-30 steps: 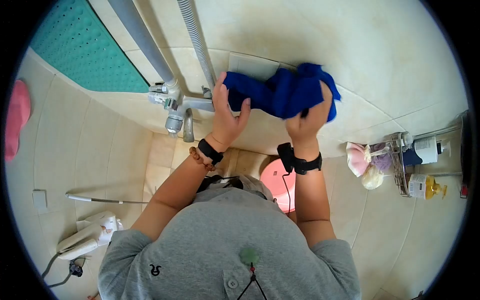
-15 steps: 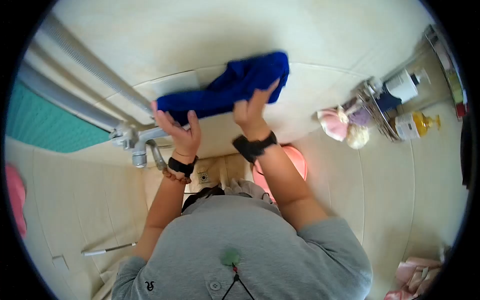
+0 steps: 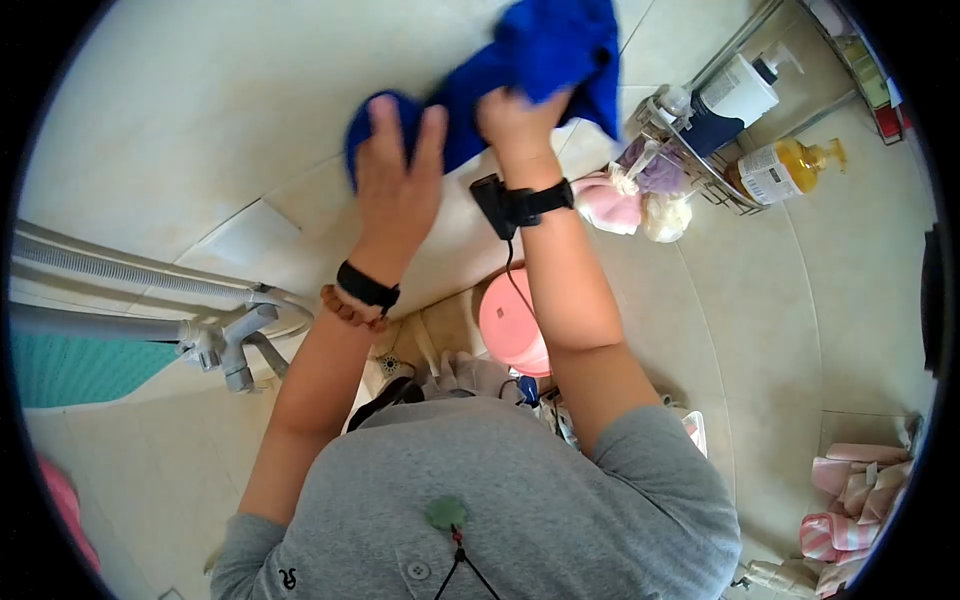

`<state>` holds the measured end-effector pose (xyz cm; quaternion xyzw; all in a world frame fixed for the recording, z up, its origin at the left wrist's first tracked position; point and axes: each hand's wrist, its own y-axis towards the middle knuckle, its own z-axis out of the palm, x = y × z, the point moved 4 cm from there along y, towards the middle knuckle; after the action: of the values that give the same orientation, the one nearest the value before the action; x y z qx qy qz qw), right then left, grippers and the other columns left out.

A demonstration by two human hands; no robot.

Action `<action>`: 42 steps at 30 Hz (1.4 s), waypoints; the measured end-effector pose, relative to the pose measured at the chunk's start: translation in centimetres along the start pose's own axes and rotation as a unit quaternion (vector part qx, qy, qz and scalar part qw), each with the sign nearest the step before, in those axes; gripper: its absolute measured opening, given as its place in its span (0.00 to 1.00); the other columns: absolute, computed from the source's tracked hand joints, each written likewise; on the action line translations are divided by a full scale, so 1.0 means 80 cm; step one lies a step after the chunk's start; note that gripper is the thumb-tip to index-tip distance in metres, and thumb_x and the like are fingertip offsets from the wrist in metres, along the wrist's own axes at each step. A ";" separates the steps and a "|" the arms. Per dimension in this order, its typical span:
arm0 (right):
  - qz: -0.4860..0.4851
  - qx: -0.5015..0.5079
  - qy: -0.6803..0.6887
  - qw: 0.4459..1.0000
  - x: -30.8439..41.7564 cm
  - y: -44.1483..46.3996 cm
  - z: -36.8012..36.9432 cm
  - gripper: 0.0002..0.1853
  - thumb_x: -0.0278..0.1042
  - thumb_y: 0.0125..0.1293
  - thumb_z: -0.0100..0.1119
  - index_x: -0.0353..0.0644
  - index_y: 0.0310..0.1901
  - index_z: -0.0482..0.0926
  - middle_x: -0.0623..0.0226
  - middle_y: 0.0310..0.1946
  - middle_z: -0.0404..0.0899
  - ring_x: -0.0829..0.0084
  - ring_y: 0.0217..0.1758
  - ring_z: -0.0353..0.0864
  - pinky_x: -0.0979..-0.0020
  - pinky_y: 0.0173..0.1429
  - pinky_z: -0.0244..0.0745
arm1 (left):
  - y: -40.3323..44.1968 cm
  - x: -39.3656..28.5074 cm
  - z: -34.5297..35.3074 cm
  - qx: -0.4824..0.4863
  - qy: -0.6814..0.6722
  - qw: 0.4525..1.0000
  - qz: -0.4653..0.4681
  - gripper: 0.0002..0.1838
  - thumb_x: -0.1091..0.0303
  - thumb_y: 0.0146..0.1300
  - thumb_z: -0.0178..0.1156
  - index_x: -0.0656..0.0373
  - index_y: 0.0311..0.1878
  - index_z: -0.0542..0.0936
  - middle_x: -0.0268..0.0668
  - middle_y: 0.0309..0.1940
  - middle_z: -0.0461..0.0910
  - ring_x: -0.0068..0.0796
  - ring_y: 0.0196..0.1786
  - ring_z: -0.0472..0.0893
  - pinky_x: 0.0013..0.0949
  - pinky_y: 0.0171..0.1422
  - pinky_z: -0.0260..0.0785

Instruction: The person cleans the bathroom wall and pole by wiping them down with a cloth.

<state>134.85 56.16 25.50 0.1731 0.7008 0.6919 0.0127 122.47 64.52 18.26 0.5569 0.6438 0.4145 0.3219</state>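
A blue cloth (image 3: 470, 95) stretches along the pale tiled wall between my two hands. My left hand (image 3: 400, 185) lies against the cloth's left end with its fingers spread, and a black band and a beaded bracelet circle that wrist. Bunched cloth is gripped in my right hand (image 3: 525, 125), whose fingers are partly covered by it. On the right wrist is a black strapped device with a cable hanging from it.
A faucet (image 3: 225, 350) and hose are at left, beside a green mat (image 3: 85, 370). A pink bucket (image 3: 515, 320) stands below. At right a wire rack (image 3: 705, 170) holds a yellow pump bottle (image 3: 785, 170) and a white one (image 3: 740, 90); bath puffs (image 3: 665, 215) hang there.
The view has turned and shifted right. Both hands and the cloth have moved up the wall, away from the faucet, which now lies farther left of them.
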 end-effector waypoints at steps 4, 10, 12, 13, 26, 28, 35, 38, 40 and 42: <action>0.075 0.047 -0.162 0.983 -0.084 -0.083 -0.002 0.15 0.38 0.51 0.58 0.34 0.35 0.78 0.51 0.39 0.78 0.45 0.52 0.69 0.46 0.65 0.52 | 0.008 -0.034 0.021 0.091 -0.101 0.988 0.075 0.34 0.80 0.56 0.51 0.46 0.68 0.65 0.48 0.69 0.58 0.45 0.48 0.75 0.42 0.57 0.68; 0.270 0.013 0.102 0.957 -0.056 -0.188 0.011 0.19 0.35 0.65 0.50 0.31 0.52 0.66 0.50 0.52 0.68 0.56 0.58 0.64 0.57 0.67 0.54 | -0.090 -0.022 0.038 0.177 -0.112 0.977 0.037 0.30 0.80 0.57 0.52 0.50 0.65 0.68 0.46 0.69 0.60 0.43 0.54 0.74 0.41 0.60 0.67; 0.136 0.103 0.018 0.985 0.003 -0.135 -0.003 0.19 0.37 0.65 0.47 0.31 0.51 0.70 0.45 0.57 0.68 0.46 0.64 0.61 0.50 0.71 0.47 | -0.089 -0.016 0.033 0.120 -0.110 0.987 0.013 0.29 0.80 0.57 0.53 0.52 0.64 0.69 0.47 0.68 0.61 0.46 0.55 0.74 0.43 0.60 0.67; 0.108 0.132 -0.010 0.985 0.003 -0.109 -0.007 0.20 0.36 0.65 0.46 0.30 0.53 0.69 0.45 0.58 0.68 0.48 0.65 0.61 0.53 0.71 0.47 | -0.086 -0.016 0.026 0.094 -0.109 0.990 -0.001 0.28 0.80 0.56 0.53 0.52 0.63 0.70 0.48 0.68 0.61 0.47 0.55 0.74 0.43 0.60 0.67; 0.240 0.205 -0.024 0.949 -0.055 -0.131 -0.006 0.24 0.33 0.61 0.48 0.22 0.54 0.66 0.33 0.56 0.64 0.38 0.61 0.58 0.48 0.70 0.45 | -0.081 -0.007 -0.023 0.129 -0.097 0.986 -0.028 0.32 0.82 0.52 0.53 0.54 0.64 0.69 0.49 0.69 0.59 0.45 0.58 0.71 0.44 0.63 0.66; 0.247 0.156 -0.002 0.956 -0.073 -0.131 -0.005 0.23 0.34 0.60 0.50 0.25 0.53 0.69 0.34 0.56 0.64 0.39 0.59 0.59 0.49 0.69 0.47 | -0.070 -0.016 -0.025 0.133 -0.118 0.983 -0.043 0.33 0.80 0.52 0.54 0.57 0.66 0.66 0.52 0.69 0.57 0.50 0.63 0.66 0.47 0.66 0.61; 0.156 0.432 -0.086 0.884 0.040 -0.209 0.038 0.14 0.42 0.56 0.54 0.42 0.36 0.84 0.51 0.38 0.82 0.50 0.48 0.78 0.50 0.54 0.66 | -0.119 0.003 0.007 0.167 -0.194 0.949 -0.185 0.27 0.79 0.57 0.52 0.73 0.62 0.63 0.55 0.67 0.59 0.52 0.69 0.60 0.50 0.74 0.49; 0.159 0.617 -0.148 0.756 0.013 -0.251 0.087 0.17 0.45 0.61 0.48 0.47 0.39 0.85 0.57 0.38 0.84 0.57 0.43 0.82 0.50 0.48 0.70 | -0.133 0.015 0.006 0.198 -0.073 0.976 -0.054 0.19 0.76 0.59 0.54 0.69 0.54 0.67 0.56 0.68 0.58 0.55 0.70 0.59 0.52 0.72 0.51; 0.135 0.531 -0.143 0.824 0.026 -0.225 0.063 0.15 0.46 0.57 0.49 0.51 0.33 0.85 0.63 0.35 0.85 0.63 0.40 0.82 0.54 0.41 0.68 | -0.120 0.002 -0.012 0.147 -0.097 0.983 -0.052 0.20 0.77 0.56 0.57 0.70 0.52 0.67 0.58 0.69 0.56 0.57 0.70 0.58 0.52 0.71 0.54; 0.164 0.533 -0.087 0.826 0.032 -0.197 0.034 0.16 0.45 0.57 0.48 0.49 0.33 0.85 0.61 0.34 0.84 0.60 0.38 0.81 0.56 0.40 0.68 | -0.120 -0.007 -0.017 0.102 -0.128 0.986 -0.030 0.21 0.79 0.55 0.59 0.71 0.52 0.66 0.60 0.69 0.55 0.59 0.70 0.58 0.52 0.70 0.55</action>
<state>129.57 59.74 10.63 0.3253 0.9176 0.1849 -0.1344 117.08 63.38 10.25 0.6153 0.6529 0.2624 0.3554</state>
